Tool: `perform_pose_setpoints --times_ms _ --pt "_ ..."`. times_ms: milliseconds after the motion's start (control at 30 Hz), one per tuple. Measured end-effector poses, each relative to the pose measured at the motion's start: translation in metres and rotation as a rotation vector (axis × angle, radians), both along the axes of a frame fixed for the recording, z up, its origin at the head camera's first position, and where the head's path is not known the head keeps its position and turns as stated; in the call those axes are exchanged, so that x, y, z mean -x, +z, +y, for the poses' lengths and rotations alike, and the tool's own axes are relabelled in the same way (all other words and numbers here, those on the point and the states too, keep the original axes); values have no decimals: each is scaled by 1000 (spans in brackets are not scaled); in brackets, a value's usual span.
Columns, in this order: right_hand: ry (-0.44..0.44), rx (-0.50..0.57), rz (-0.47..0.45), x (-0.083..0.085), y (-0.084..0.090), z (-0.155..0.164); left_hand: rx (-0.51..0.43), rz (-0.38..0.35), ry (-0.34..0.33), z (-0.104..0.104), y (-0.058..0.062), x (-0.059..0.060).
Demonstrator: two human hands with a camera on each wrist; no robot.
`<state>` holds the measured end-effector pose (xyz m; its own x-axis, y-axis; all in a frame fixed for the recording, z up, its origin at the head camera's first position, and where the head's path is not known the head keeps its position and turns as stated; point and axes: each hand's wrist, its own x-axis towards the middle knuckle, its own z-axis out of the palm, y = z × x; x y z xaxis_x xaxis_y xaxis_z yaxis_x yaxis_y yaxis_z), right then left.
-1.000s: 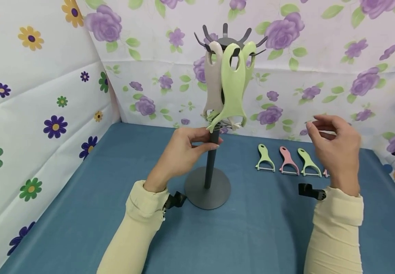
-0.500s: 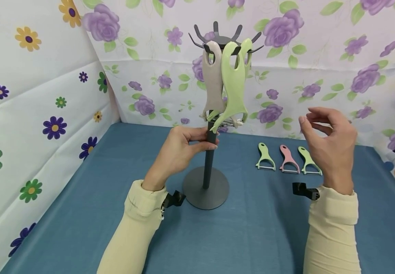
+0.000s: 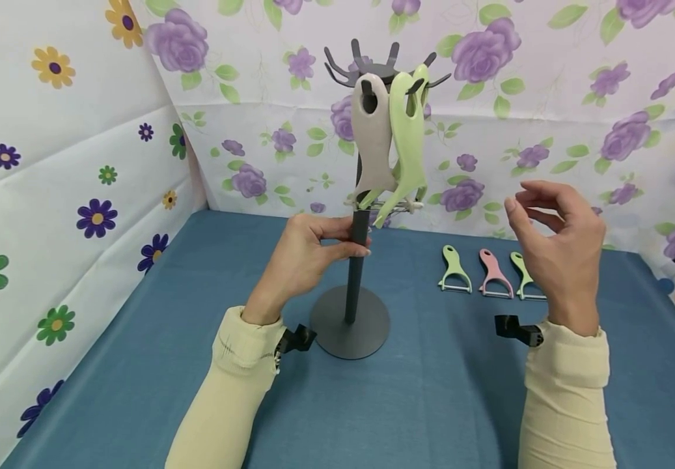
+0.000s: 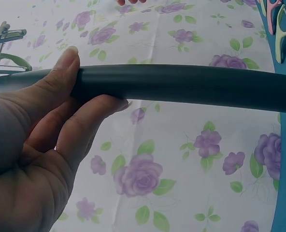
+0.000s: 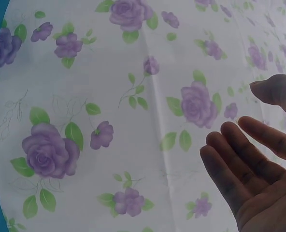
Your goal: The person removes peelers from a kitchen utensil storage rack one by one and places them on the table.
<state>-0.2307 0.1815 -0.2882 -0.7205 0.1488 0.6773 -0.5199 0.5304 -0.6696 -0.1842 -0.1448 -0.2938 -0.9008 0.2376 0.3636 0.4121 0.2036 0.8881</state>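
Observation:
My left hand [image 3: 302, 257] grips the pole of a dark grey hook stand [image 3: 353, 290] between thumb and fingers; the left wrist view shows the thumb [image 4: 61, 67] and fingers on the pole. From the stand's hooks hang a beige peeler [image 3: 372, 143] and a light green peeler [image 3: 409, 140]. Another green peeler [image 3: 422, 75] hangs behind, mostly hidden. My right hand [image 3: 565, 254] hovers in the air right of the stand, fingers loosely bent, holding nothing. Against the patterned backdrop, the right wrist view has that hand [image 5: 254, 179] with its fingers extended.
Right of the stand, a green peeler [image 3: 453, 267], a pink peeler [image 3: 493, 270] and another green peeler [image 3: 522, 273] lie in a row on the blue tabletop [image 3: 407, 404]. My right hand partly covers the last. Flowered cloth [image 3: 243, 130] rises behind.
The stand has turned, so the hanging peelers have swung to the right and the beige one faces front. Its base shifted slightly left. My right hand drifted a little left.

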Motion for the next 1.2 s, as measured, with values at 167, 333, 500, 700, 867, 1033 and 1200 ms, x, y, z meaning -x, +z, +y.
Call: perform_pose_setpoints --times_ms 167,333,500,700,867,1033,1200 --pt "4 -8 -9 0 -1 -2 2 15 12 1 0 0" --pt "-6 -20 -13 1 -2 -4 27 38 45 0 0 0" --pt "-7 -30 -7 1 -2 -4 13 34 71 1 1 -1" --pt "0 -43 13 1 -3 -5 -28 -9 65 2 2 -2" --pt "-2 -45 2 2 -3 -6 -3 25 58 5 2 -2" --pt "14 -30 6 0 -2 -8 32 61 72 9 1 -2" --pt "41 -11 16 -1 0 -9 56 61 101 11 1 -2"
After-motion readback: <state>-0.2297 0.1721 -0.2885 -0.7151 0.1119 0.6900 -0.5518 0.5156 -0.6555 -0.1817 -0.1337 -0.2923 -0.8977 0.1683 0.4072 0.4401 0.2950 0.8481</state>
